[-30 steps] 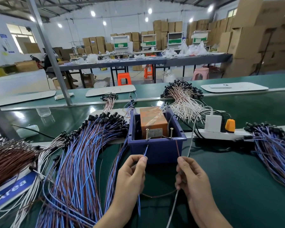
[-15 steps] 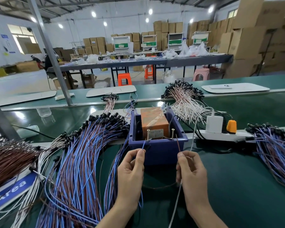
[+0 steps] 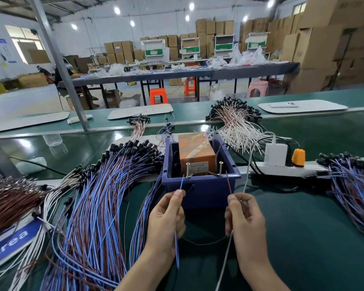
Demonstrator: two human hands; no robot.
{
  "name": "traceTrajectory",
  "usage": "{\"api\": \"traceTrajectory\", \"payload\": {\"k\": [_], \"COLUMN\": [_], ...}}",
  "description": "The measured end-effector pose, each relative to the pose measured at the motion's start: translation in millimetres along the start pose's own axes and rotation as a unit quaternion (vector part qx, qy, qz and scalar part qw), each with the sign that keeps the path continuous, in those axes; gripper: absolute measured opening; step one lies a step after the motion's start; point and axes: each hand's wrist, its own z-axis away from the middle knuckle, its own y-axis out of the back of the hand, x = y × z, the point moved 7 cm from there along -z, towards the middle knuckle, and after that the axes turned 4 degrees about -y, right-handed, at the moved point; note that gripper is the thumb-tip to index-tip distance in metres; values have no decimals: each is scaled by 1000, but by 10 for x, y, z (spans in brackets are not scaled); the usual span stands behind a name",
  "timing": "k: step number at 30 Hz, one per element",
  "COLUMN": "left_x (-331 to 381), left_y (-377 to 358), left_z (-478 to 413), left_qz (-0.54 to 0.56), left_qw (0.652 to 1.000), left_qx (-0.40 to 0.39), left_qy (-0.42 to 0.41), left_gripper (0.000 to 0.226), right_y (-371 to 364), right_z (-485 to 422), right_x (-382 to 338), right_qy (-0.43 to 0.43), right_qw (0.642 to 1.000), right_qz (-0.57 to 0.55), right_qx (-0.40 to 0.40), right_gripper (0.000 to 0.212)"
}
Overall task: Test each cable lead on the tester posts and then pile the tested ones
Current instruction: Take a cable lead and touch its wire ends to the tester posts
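Observation:
A blue bin (image 3: 200, 191) holds an orange tester box (image 3: 195, 153) with two upright metal posts, the left post (image 3: 187, 170) and the right post (image 3: 220, 168). My left hand (image 3: 166, 219) pinches a blue lead (image 3: 181, 183) whose tip reaches up beside the left post. My right hand (image 3: 243, 219) pinches a brown lead (image 3: 229, 182) whose tip stands just right of the right post. Whether either tip touches its post is unclear. A thin loop of the cable hangs between my hands.
A big pile of blue and brown leads (image 3: 97, 202) lies left of the bin, with brown bundles (image 3: 8, 198) further left. More blue leads (image 3: 353, 185) lie at the right. A white power strip (image 3: 282, 166) with a charger sits behind, and a white cord (image 3: 240, 202) crosses my right hand.
Both hands have risen toward the bin, bringing the blue tip up to the left post and the brown tip up to the right post.

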Motion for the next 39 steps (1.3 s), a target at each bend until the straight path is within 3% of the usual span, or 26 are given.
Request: {"api": "traceTrajectory", "payload": {"k": [18,39], "left_x": [-31,-40], "left_y": [-38,-72], "left_z": [-7,-13], "left_qz": [36,31], "left_qw": [998,998], "left_qx": [-12,-36], "left_qy": [42,27], "left_gripper": [21,23], "right_y": [-22,-43], "right_z": [5,4], "right_x": [9,29], "right_qy": [5,15], "right_qw": [1000,1000], "right_qz": [3,7], "right_qx": [-6,-15], "right_gripper": [7,11]}}
